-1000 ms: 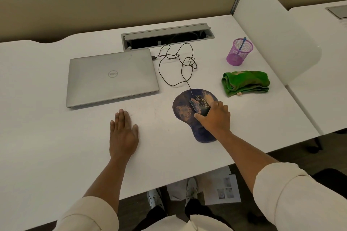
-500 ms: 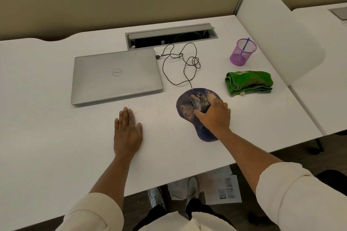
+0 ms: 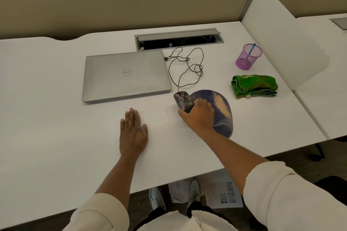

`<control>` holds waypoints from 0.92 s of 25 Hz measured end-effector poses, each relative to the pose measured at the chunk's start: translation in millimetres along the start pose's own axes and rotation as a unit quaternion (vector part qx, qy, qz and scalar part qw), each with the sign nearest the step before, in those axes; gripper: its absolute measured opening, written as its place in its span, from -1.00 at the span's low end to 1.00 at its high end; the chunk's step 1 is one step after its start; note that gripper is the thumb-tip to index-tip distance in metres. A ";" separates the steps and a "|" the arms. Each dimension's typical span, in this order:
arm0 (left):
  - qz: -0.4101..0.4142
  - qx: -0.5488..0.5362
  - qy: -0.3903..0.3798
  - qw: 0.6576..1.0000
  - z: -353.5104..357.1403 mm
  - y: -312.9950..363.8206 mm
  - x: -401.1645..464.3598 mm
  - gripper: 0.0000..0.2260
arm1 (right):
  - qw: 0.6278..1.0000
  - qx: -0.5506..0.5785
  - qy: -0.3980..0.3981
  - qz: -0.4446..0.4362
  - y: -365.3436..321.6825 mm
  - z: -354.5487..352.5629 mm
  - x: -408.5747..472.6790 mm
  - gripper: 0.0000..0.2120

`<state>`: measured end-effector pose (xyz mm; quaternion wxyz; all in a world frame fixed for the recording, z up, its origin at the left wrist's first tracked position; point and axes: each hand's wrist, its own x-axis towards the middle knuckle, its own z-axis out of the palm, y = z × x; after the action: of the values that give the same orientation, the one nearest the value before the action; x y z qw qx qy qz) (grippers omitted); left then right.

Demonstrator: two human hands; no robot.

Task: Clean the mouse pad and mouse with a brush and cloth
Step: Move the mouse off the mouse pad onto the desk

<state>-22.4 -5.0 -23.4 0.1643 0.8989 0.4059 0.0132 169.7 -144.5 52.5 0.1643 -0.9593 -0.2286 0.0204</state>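
The right hand (image 3: pixel 199 113) gripped the light, rigid wired mouse (image 3: pixel 183 101) by its sides, beside the soft, dusty mouse pad (image 3: pixel 220 107); the left hand (image 3: pixel 132 133) lay flat on the tabletop (image 3: pixel 56 118).

A white, smooth-topped desk (image 3: pixel 56 99) carries everything. On it lie a closed silver laptop (image 3: pixel 125 75), a dark blue rounded mouse pad (image 3: pixel 221 110) dusted with pale powder, a folded green cloth (image 3: pixel 254 86) and a purple mesh pen cup (image 3: pixel 248 56). A dark patterned wired mouse (image 3: pixel 182 101) sits at the pad's left edge, its thin black cable (image 3: pixel 187 69) looping toward the laptop. A grey recessed cable tray (image 3: pixel 178 38) opens at the back.
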 end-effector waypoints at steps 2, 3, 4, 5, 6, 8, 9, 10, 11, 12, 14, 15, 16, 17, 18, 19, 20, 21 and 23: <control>0.001 0.003 0.000 1.000 -1.4 -4.0 -1.9 -0.40 | 1.000 -0.004 -0.001 -0.008 -15.6 4.6 -5.3 -0.35; 0.002 0.004 0.001 1.000 -2.2 -6.0 -2.7 -0.40 | 1.000 -0.005 -0.001 -0.010 -23.6 7.3 -8.6 -0.35; 0.003 0.004 0.002 1.000 -2.6 -7.3 -3.3 -0.40 | 1.000 -0.004 -0.001 -0.011 -30.8 10.3 -11.8 -0.35; 0.005 0.002 0.002 1.000 -2.5 -8.3 -3.9 -0.40 | 1.000 0.000 -0.002 -0.011 -37.3 13.8 -15.5 -0.35; 0.006 -0.003 0.004 1.000 -2.2 -9.3 -4.6 -0.40 | 1.000 0.006 -0.004 -0.011 -43.7 17.7 -20.1 -0.35; 0.007 -0.010 0.006 1.000 -1.5 -10.1 -4.6 -0.40 | 1.000 0.015 -0.008 -0.011 -56.8 25.8 -29.2 -0.36; 0.007 -0.008 0.005 1.000 -1.2 -10.2 -4.4 -0.39 | 1.000 0.015 -0.009 -0.012 -63.3 29.8 -33.2 -0.36; 0.006 -0.006 0.004 1.000 -0.7 -10.4 -4.1 -0.39 | 1.000 0.014 -0.009 -0.013 -69.1 33.7 -36.8 -0.36; 0.005 -0.005 0.004 1.000 -0.1 -11.2 -3.9 -0.39 | 1.000 0.013 -0.010 -0.013 -74.7 37.7 -40.1 -0.36; 0.006 -0.006 0.003 1.000 0.2 -11.6 -3.5 -0.39 | 1.000 0.015 -0.011 -0.013 -79.6 40.9 -42.8 -0.36; 0.007 -0.008 0.002 1.000 0.8 -12.4 -3.2 -0.39 | 1.000 0.016 -0.018 -0.010 -87.5 46.5 -46.8 -0.35; 0.008 -0.010 0.002 1.000 1.0 -12.5 -3.2 -0.39 | 1.000 0.016 -0.020 -0.006 -90.1 48.7 -48.1 -0.36; 0.007 -0.012 0.002 1.000 1.4 -12.7 -3.2 -0.39 | 1.000 0.016 -0.022 -0.001 -92.1 51.0 -49.3 -0.36; 0.007 -0.014 0.003 1.000 1.8 -12.8 -2.9 -0.39 | 1.000 0.017 -0.022 0.004 -93.5 52.8 -49.8 -0.36; 0.008 -0.014 0.004 1.000 2.1 -13.4 -2.6 -0.39 | 0.999 0.019 -0.024 0.010 -94.5 54.8 -50.4 -0.36; 0.008 -0.014 0.004 1.000 2.2 -13.6 -2.6 -0.38 | 0.999 0.022 -0.027 0.017 -94.8 56.2 -50.7 -0.35; 0.009 -0.015 0.005 1.000 2.4 -13.5 -2.4 -0.38 | 0.999 0.025 -0.031 0.023 -94.2 57.7 -50.8 -0.34; 0.009 -0.015 0.006 1.000 2.6 -13.7 -2.9 -0.38 | 0.999 0.027 -0.036 0.027 -93.3 59.1 -51.2 -0.33; 0.009 -0.015 0.008 1.000 3.1 -14.0 -3.1 -0.37 | 0.998 0.026 -0.042 0.030 -91.2 61.8 -51.6 -0.32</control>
<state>-34.1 0.5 -30.3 0.1741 0.8998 0.3991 0.0281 77.1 -71.8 21.8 0.1792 -0.9593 -0.2060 0.0719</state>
